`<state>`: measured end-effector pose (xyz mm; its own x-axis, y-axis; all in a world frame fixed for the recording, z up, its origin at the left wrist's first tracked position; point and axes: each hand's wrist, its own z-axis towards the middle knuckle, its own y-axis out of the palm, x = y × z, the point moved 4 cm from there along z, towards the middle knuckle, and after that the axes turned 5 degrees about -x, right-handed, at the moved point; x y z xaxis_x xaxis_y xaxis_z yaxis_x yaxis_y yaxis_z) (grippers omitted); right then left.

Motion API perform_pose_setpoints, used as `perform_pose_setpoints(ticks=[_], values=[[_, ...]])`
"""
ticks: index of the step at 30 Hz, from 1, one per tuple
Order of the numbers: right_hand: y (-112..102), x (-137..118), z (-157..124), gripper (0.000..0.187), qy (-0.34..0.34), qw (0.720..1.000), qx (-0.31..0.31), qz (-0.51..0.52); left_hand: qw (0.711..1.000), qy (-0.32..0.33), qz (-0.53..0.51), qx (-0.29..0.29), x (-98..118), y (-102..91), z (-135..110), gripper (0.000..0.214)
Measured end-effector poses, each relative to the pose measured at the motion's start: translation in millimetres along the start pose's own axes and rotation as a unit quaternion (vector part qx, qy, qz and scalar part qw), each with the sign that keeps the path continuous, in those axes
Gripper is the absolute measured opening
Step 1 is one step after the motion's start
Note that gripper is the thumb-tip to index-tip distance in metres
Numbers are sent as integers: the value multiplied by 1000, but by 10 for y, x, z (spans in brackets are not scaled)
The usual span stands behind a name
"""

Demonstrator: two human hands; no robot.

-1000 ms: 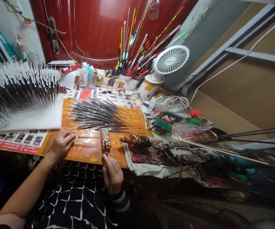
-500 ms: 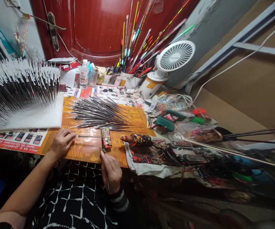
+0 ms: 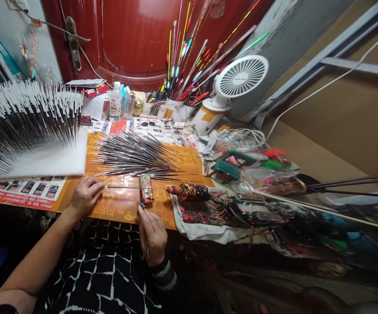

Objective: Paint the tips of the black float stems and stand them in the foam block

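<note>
My left hand (image 3: 84, 195) rests on the orange mat (image 3: 117, 208) and pinches the end of a thin dark rod (image 3: 123, 187). The rod runs right, across a small paint-stained block (image 3: 146, 189), to a paint-spattered cylinder (image 3: 189, 191). My right hand (image 3: 152, 235) is at the table's front edge, fingers closed round a thin brush (image 3: 146, 237) whose tip points up at the block. A fanned heap of thin dark rods (image 3: 133, 153) lies just beyond both hands.
A white foam slab (image 3: 49, 161) stuck with many white-tipped rods stands at the left. Cups of coloured floats (image 3: 177, 111), a water bottle (image 3: 115, 103) and a small white fan (image 3: 239, 78) stand before the red door. Paint-stained cloth, wires and clutter fill the right side.
My right hand has slid slightly down and left with the brush since a second ago. The left hand keeps its pinch on the rod. The view has shifted a little.
</note>
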<state>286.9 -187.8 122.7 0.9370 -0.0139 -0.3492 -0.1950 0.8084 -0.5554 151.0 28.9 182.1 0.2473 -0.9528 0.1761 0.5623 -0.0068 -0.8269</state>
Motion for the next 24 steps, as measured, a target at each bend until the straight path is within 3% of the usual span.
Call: perform_pose_setpoints(ticks=[24], values=[[-17,35,-55,57,-1,999,22,36,1000,-1,2,4,-6,45,-7,16]])
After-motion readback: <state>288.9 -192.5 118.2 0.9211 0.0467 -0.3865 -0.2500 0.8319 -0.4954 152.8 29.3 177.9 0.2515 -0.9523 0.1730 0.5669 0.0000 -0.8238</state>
